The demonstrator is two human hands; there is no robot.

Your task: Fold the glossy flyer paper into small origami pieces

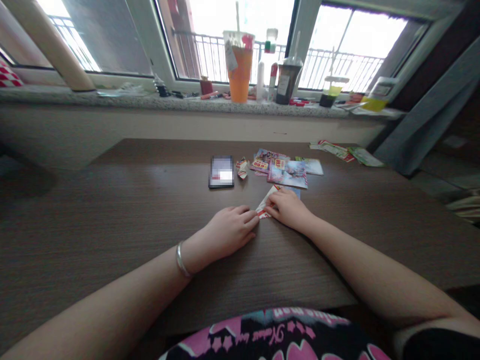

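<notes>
A small folded piece of printed paper (265,202), white with red and blue, lies on the dark wooden table (131,210). My left hand (228,231), a silver bangle on its wrist, has its fingers curled with the fingertips pressing the paper's near edge. My right hand (288,207) rests on the paper's right side, fingers closed and pinching it against the table. Both hands meet at the paper.
A phone (221,171) lies face up behind the hands. Beside it are a crumpled scrap (242,167) and several colourful leaflets (287,170), with more leaflets (337,150) at the far right. On the windowsill (150,102) stand an orange cup (240,67), bottles and a dark drink cup (287,80).
</notes>
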